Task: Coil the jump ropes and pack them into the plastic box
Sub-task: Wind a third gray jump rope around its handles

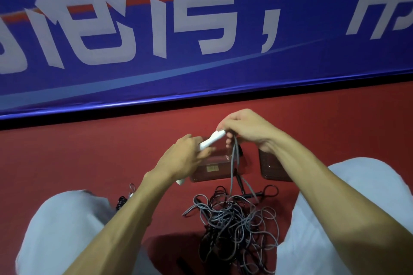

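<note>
My left hand [182, 157] grips white jump rope handles [212, 140] above the clear plastic box [210, 168] on the red floor. My right hand [244, 128] pinches the upper end of a white handle, and grey cord [233, 163] hangs down from its fingers. That cord runs into a tangled pile of grey and black ropes [237, 221] between my knees. A white handle end [180, 182] pokes out below my left wrist.
The box's lid [271, 168] lies to the right of the box, partly under my right forearm. More rope [125, 198] shows by my left knee. A blue banner [201, 40] stands along the wall ahead. My knees in light trousers flank the pile.
</note>
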A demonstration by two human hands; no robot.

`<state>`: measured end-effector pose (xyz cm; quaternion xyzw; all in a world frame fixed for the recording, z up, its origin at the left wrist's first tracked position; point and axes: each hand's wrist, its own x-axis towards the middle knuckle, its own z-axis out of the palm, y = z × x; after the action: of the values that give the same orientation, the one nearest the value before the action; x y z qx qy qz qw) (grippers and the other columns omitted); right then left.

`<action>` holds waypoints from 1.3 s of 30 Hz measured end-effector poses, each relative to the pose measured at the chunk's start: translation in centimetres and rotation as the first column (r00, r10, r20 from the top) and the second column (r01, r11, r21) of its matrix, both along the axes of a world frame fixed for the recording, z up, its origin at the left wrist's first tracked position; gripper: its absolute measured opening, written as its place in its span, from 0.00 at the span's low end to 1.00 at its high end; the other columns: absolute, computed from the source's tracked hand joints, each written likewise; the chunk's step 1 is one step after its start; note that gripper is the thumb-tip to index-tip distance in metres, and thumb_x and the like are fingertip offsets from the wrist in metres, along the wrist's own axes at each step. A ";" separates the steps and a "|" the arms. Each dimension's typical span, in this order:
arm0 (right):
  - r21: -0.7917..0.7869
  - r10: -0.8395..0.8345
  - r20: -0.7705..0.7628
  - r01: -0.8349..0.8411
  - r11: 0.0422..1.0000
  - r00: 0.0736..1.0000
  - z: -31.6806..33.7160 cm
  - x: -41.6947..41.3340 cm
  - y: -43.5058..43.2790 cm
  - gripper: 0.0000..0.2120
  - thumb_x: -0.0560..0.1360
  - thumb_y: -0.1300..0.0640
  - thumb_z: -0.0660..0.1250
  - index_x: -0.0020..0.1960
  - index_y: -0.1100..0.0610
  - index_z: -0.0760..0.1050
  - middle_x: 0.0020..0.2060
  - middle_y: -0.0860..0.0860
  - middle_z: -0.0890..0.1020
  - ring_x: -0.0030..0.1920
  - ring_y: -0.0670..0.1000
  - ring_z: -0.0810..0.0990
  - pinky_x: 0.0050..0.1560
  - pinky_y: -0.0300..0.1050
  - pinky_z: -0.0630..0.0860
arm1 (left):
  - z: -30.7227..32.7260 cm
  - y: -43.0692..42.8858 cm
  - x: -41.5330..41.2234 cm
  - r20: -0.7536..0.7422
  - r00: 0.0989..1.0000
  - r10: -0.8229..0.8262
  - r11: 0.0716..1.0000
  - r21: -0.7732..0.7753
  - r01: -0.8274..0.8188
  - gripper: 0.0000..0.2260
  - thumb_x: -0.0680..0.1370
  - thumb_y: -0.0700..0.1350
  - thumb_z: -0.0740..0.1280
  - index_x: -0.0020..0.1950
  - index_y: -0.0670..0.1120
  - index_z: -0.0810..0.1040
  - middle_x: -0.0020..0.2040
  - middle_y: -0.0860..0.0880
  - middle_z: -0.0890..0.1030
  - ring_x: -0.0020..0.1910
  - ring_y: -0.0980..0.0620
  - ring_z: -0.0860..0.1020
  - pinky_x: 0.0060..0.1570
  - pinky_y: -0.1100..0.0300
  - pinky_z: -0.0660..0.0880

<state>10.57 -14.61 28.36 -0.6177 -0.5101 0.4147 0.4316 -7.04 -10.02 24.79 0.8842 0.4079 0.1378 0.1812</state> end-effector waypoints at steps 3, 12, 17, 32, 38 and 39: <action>0.085 -0.078 -0.115 0.088 0.993 0.990 0.1 0.2 0.1 0.10 0.76 0.68 0.61 0.42 0.63 0.80 0.27 0.52 0.74 0.27 0.46 0.73 0.30 0.37 0.75 | 0.4 -0.1 0.4 0.091 0.996 0.022 0.995 -0.098 -0.013 0.14 0.79 0.50 0.65 0.36 0.50 0.66 0.33 0.51 0.74 0.32 0.51 0.71 0.34 0.55 0.67; 0.241 -0.165 -0.469 0.305 0.921 0.867 0.8 0.7 0.3 0.06 0.77 0.65 0.65 0.46 0.59 0.79 0.31 0.53 0.76 0.28 0.47 0.73 0.29 0.38 0.71 | 0.9 0.3 -0.3 0.349 0.931 0.112 0.956 -0.294 -0.004 0.05 0.78 0.46 0.67 0.43 0.47 0.75 0.30 0.52 0.73 0.23 0.56 0.68 0.27 0.60 0.67; 0.287 -0.126 -0.427 0.266 0.920 0.896 0.7 0.6 0.0 0.05 0.74 0.65 0.70 0.49 0.59 0.77 0.29 0.51 0.75 0.27 0.46 0.73 0.25 0.39 0.71 | 1.7 0.3 -0.7 0.258 0.962 0.086 0.973 -0.231 -0.024 0.07 0.76 0.47 0.71 0.44 0.46 0.77 0.31 0.52 0.75 0.22 0.61 0.69 0.24 0.68 0.64; 0.099 0.211 0.451 -0.284 0.954 0.867 -1.2 -1.0 -0.3 0.09 0.80 0.50 0.61 0.46 0.53 0.75 0.25 0.47 0.78 0.34 0.48 0.83 0.43 0.47 0.78 | 3.4 0.1 -0.4 0.747 0.396 0.534 0.796 -0.602 0.064 0.16 0.80 0.52 0.66 0.36 0.48 0.67 0.25 0.52 0.66 0.21 0.56 0.58 0.22 0.64 0.56; -0.125 0.446 0.378 -0.433 0.893 0.812 -2.5 -2.9 -0.3 0.05 0.83 0.57 0.58 0.50 0.57 0.69 0.31 0.54 0.81 0.28 0.51 0.79 0.30 0.44 0.78 | 3.1 0.9 -1.0 0.727 0.136 0.673 0.698 -0.686 0.209 0.12 0.82 0.52 0.62 0.47 0.44 0.70 0.48 0.40 0.81 0.21 0.58 0.59 0.20 0.66 0.61; -0.153 0.470 0.387 -0.448 0.881 0.793 -2.5 -3.1 -0.3 0.05 0.83 0.57 0.57 0.49 0.56 0.68 0.31 0.54 0.81 0.28 0.51 0.79 0.31 0.45 0.79 | 3.0 1.0 -1.0 0.723 0.118 0.680 0.688 -0.686 0.238 0.12 0.82 0.52 0.62 0.49 0.44 0.70 0.49 0.39 0.82 0.21 0.58 0.60 0.20 0.66 0.62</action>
<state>7.50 -14.87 25.90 -0.5599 -0.7128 0.3804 0.1839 -8.03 -9.06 27.79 0.3586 0.3498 0.5432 0.6738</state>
